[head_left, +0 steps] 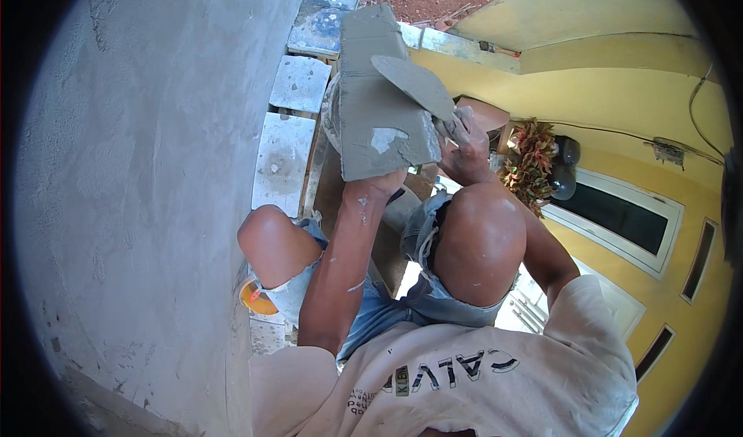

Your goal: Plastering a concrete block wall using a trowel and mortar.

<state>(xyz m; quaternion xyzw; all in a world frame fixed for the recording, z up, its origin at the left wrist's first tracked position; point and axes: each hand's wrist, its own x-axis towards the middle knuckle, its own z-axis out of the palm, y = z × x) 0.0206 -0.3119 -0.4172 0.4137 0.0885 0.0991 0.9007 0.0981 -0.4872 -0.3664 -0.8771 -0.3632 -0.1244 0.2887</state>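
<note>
- Left hand (379,180): at the near edge of 1 board (388,138), apparently gripping it; most fingers are hidden underneath, so I can't tell how tightly.
- Right hand (464,141): fingers closed around 1 trowel (416,83), its blade over the board, just beyond the left fingers.
- Grey mortar (364,66) covers most of the board; if the left fingers let it tilt, the wet load could slide off.
- Pressing the trowel hard on the right side might tip the board too.
- Bucket (331,116): beyond the left fingers, mostly behind the board; contents hidden. Mortar could drip beside it onto the planks (282,155).
- Orange tub (261,301): well back and left of the left fingers, beside the knee; contents unclear.
</note>
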